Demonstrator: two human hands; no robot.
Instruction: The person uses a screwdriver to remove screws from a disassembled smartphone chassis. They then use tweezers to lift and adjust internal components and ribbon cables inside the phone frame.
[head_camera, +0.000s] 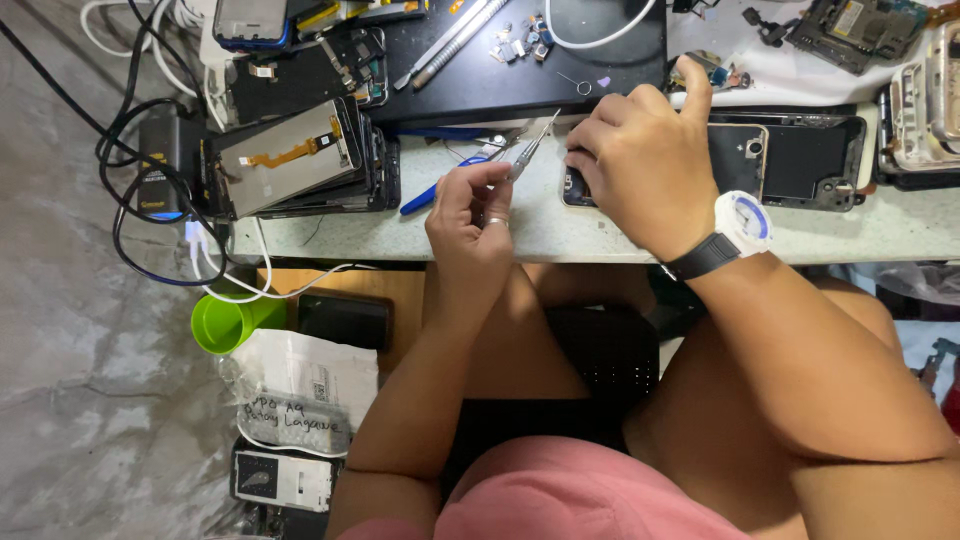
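My left hand (470, 215), with a ring on one finger, is shut on thin metal tweezers (532, 148) whose tips point up and to the right. My right hand (635, 160), with a white watch on its wrist, presses down on the left end of a black opened phone (740, 160) lying flat on the pale table (560, 235). The tweezer tips are just left of my right hand's fingers. A blue-handled tool (425, 197) lies on the table under my left hand.
A stack of phone screens (300, 160) sits at the left, beside black cables and a charger (160, 170). A black mat (520, 60) holds tools and small parts. Phone frames and boards (860, 30) lie at the right. Below the table: a green cup (225, 322), bagged parts.
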